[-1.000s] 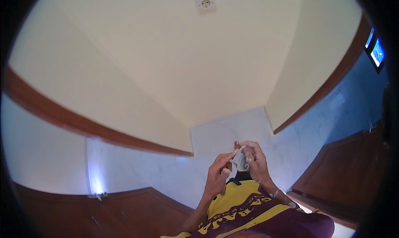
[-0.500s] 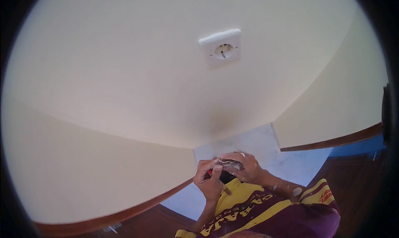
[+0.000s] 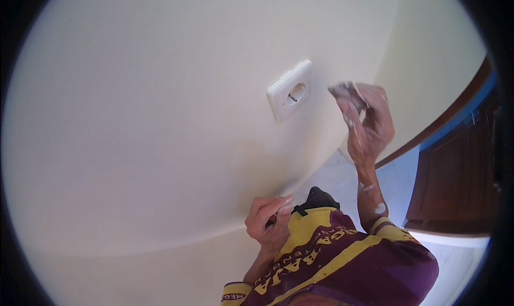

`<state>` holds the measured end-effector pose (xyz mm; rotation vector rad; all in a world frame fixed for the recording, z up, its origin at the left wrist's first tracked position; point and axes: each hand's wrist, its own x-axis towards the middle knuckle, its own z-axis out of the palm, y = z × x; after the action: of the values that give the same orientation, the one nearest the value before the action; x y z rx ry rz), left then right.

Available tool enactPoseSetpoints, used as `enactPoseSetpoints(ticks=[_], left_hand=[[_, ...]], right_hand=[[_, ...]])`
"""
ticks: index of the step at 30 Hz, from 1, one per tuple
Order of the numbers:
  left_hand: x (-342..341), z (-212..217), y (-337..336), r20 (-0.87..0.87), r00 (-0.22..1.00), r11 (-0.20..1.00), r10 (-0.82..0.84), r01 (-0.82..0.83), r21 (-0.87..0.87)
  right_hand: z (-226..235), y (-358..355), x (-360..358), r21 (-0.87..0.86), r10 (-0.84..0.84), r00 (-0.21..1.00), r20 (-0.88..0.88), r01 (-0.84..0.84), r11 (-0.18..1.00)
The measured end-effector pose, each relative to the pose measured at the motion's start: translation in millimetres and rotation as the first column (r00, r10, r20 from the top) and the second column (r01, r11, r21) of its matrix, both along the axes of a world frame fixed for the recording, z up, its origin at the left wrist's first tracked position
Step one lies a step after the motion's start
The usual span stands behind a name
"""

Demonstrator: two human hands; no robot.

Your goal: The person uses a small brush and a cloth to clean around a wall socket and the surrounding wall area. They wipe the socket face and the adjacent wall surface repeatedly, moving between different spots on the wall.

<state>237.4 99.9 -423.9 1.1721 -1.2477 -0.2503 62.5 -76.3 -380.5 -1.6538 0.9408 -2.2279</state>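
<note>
- here, the right hand [image 3: 369, 127] is reaching up beside the cream wall [image 3: 134, 119], with its fingers pinching a small grey, worn pad [image 3: 347, 92] by the fingertips.
- the pad is sitting just right of a white wall socket [image 3: 289, 96], near it but not touching it; whether the pad is touching the wall itself cannot be told.
- white flecks are showing on the right forearm and fingers.
- the left hand [image 3: 267, 223] is resting low, close to the chest, with its fingers curled in together; whether anything is lying inside them cannot be told.
- a maroon and yellow shirt [image 3: 342, 263] is filling the near lower part of the view, with a dark strap at its collar.
- on the far right, a brown wooden trim [image 3: 428, 132] is running along the wall's foot, with a pale marbled floor [image 3: 396, 177] and a dark wooden door [image 3: 455, 188] beside it.
</note>
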Motion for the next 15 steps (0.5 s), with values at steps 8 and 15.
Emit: enactPoseSetpoints(ticks=[8,15], left_hand=[[62,18,56,0.076,0.997,0.994,-0.008,0.016,-0.107],[79,46,86,0.035,0.999,0.997,0.01,-0.007,-0.077]], right_hand=[[35,52,67,-0.118,-0.246,0.969,0.026,0.247,0.962],[61,80,102,-0.286,-0.299,0.923,-0.243,0.226,0.931]])
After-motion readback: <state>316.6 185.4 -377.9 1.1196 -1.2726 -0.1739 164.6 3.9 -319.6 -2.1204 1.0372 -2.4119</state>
